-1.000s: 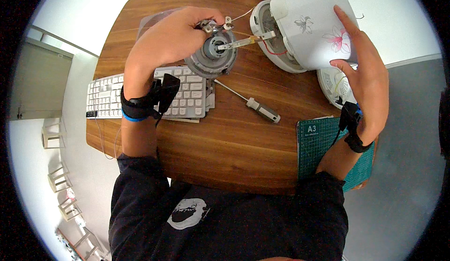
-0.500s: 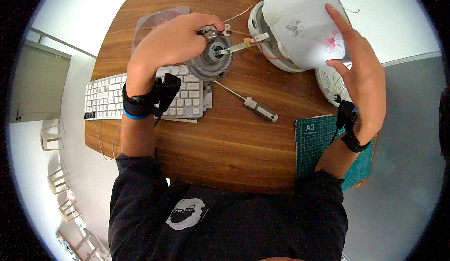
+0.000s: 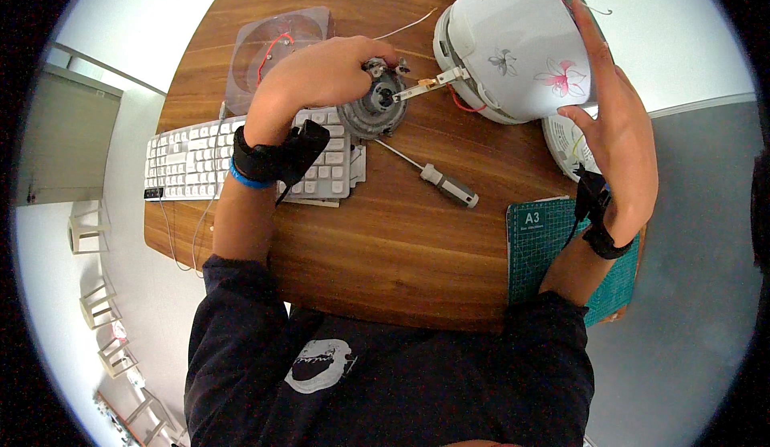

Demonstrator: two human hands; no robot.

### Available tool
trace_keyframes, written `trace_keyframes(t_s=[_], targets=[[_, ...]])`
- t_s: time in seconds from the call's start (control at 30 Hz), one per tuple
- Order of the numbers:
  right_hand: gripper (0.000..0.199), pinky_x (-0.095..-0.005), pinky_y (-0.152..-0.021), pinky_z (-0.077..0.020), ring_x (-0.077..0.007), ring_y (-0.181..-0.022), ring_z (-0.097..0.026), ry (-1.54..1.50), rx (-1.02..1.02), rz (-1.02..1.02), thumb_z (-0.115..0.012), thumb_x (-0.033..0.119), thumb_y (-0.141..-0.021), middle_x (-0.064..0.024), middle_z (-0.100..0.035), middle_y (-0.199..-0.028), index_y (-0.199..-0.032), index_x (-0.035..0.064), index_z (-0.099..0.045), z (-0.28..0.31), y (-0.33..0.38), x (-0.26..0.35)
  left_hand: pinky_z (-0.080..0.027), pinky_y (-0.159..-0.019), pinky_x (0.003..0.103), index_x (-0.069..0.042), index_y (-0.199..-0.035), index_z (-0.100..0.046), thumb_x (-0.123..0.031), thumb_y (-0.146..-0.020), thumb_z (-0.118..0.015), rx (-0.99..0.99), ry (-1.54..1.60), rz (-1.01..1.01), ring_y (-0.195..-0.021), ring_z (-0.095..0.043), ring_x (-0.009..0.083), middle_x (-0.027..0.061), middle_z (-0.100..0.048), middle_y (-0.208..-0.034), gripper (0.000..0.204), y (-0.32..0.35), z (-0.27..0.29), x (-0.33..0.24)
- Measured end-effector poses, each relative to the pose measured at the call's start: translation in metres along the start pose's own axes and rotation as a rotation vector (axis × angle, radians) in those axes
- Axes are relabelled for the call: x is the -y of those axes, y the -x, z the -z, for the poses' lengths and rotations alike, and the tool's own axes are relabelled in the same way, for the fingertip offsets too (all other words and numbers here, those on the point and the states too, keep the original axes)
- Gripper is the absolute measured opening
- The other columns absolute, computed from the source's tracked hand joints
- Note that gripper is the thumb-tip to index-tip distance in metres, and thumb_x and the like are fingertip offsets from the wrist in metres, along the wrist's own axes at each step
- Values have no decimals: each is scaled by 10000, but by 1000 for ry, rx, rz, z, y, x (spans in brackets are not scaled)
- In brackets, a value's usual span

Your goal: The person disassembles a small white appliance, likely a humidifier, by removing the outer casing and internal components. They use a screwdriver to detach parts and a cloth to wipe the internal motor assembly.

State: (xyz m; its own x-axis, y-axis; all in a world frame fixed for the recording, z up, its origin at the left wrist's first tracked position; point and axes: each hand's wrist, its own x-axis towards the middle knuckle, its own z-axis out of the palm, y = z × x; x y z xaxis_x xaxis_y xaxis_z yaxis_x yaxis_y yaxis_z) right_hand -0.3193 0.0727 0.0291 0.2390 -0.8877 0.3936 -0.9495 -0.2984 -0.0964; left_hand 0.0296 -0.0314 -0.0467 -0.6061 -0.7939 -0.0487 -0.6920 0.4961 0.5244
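My left hand (image 3: pixel 321 78) is closed around the rim of a round grey metal heating plate (image 3: pixel 370 119) above the table. From its centre a pale metal lever (image 3: pixel 429 84) reaches right to the rice cooker's base. The white rice cooker body (image 3: pixel 525 54), printed with pink and grey flowers, lies tipped on its side. My right hand (image 3: pixel 622 118) grips its right end, thumb below and fingers at the upper rim. A red wire (image 3: pixel 467 107) shows by the cooker's base. The inside of the cooker is mostly hidden.
A screwdriver (image 3: pixel 449 185) lies mid-table. Left of it is a white keyboard (image 3: pixel 188 158); behind my left wrist stands a clear plastic tray (image 3: pixel 241 78) with a red wire. A white vented cover (image 3: pixel 561 138) sits under my right hand, near a green cutting mat (image 3: pixel 533 246).
My left hand and the heating plate have shifted slightly right and nearer to me. The cooker body has turned a little, and more of the clear tray shows.
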Motion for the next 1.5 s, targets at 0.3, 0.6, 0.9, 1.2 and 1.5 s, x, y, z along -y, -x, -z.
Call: trace_keyframes(t_s=[0.3, 0.6, 0.9, 1.2, 1.5], targets=[[1207, -478, -1131, -602, -365, -1453, -628, -8, 4, -9, -881, -96, -757, -32, -537, -1712, -1756, 340, -362, -1, 1, 1, -574, -1080, 482, -104, -1423, -732, -77, -970, -617, -30, 0, -75, -1258, -731, 411, 213, -776, -1337, 469, -7, -14, 15], [1182, -492, -1107, -619, -383, -1454, -631, -21, 56, -54, -875, -97, -765, -80, -558, -1690, -1748, 332, -377, 0, 1, 1, -601, -990, 430, -102, -1444, -699, -251, -1111, -699, 40, -117, -26, -1157, -757, 344, 178, -770, -1294, 365, -8, -1, -3], [1159, -498, -1122, -608, -384, -1480, -609, -36, 4, 2, -873, -91, -771, -55, -547, -1703, -1740, 323, -390, -2, 3, 5, -589, -1034, 440, -76, -1545, -610, -212, -1127, -662, -135, 189, -475, -1217, -742, 347, 168, -717, -1450, 443, -3, -12, -37], [1143, -499, -1151, -586, -397, -1503, -580, 44, 19, 29, -872, -77, -789, -87, -539, -1702, -1737, 327, -377, -2, 3, 5, -587, -1022, 480, -50, -1409, -649, -198, -1103, -673, -128, -17, -519, -1150, -738, 398, 191, -752, -1236, 341, -8, -19, -40], [1158, -497, -1108, -604, -392, -1471, -614, -60, 95, -124, -878, -64, -791, -90, -544, -1700, -1747, 334, -360, 3, 2, 9, -611, -950, 499, -66, -1331, -614, -227, -1085, -716, -111, 43, -518, -1080, -770, 386, 189, -770, -1176, 311, -6, -24, -41]])
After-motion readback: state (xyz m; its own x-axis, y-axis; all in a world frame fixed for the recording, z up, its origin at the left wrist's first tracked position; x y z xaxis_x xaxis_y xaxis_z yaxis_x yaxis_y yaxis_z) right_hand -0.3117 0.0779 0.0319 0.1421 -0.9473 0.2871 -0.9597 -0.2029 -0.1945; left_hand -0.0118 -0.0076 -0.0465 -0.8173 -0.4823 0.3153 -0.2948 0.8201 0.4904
